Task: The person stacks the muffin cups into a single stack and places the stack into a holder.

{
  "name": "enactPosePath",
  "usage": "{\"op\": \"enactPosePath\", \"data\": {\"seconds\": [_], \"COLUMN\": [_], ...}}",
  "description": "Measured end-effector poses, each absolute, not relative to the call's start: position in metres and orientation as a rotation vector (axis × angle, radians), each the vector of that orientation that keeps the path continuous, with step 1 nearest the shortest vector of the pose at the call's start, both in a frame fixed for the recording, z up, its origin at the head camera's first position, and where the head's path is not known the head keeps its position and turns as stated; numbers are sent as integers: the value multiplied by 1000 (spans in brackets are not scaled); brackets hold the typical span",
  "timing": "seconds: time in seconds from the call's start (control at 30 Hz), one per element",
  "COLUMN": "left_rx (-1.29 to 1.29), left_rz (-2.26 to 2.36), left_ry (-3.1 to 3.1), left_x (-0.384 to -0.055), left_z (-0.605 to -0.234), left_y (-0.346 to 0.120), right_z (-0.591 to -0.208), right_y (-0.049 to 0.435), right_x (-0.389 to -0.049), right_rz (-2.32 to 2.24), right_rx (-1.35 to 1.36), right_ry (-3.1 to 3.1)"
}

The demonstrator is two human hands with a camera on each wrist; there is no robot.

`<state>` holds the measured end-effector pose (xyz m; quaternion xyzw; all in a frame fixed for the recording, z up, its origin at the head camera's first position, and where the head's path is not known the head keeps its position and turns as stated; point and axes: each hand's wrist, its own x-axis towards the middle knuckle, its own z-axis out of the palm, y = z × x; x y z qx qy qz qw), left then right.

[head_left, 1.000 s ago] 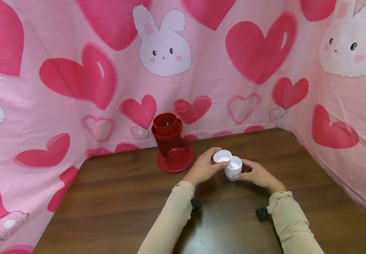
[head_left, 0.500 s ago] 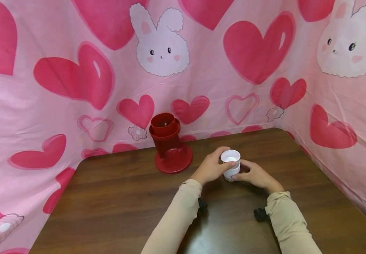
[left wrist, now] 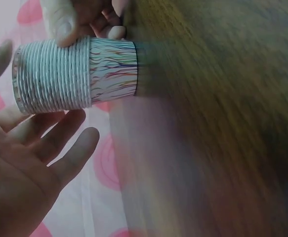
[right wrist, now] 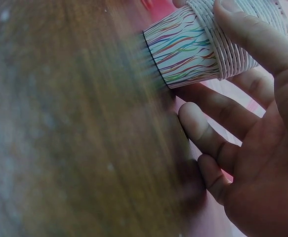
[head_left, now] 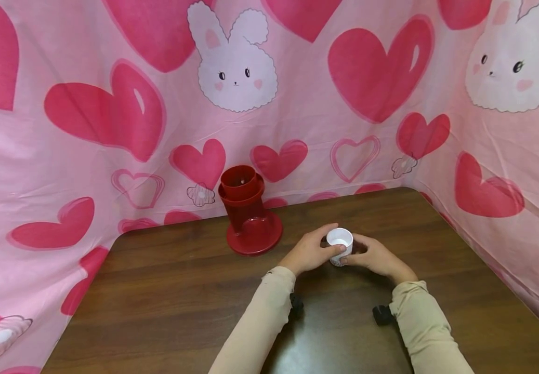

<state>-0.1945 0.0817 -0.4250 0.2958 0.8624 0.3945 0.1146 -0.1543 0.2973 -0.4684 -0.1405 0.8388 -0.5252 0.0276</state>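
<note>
A stack of nested white paper cups (head_left: 339,237) stands upright on the wooden table between my two hands. Its lowest cup shows thin multicoloured wavy lines in the left wrist view, with many white rims packed above the pattern (left wrist: 115,69). My left hand (head_left: 311,252) curves round the upper part, thumb at the near side of the rim and fingers on the far side. Lower down, my right hand (head_left: 378,258) grips the stack, its thumb (right wrist: 250,29) across the white rims and its fingers behind.
At the back of the table (head_left: 166,291), left of my hands, stands a red holder (head_left: 246,210) with a tube and a round base. Pink cloth (head_left: 316,104) printed with hearts and rabbits hangs behind and at the sides.
My left hand has brought a white cup rightward over the stack in my right hand and then down into it. The two separate rims are now one; the right hand stays nearly still.
</note>
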Motion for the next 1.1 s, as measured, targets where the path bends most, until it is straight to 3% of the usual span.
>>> {"op": "enactPosePath", "data": {"seconds": [0.73, 1.1], "left_rx": [752, 716], "left_rz": [1278, 1246], "left_ry": [2415, 2474], "left_x": [-193, -191], "left_z": [-429, -430], "left_y": [77, 78], "right_z": [-466, -455], "right_y": [295, 298], "right_x": [-151, -150], "right_rz": [-1569, -1615], "right_rx": [-418, -540], "right_ry": [2602, 2591]}}
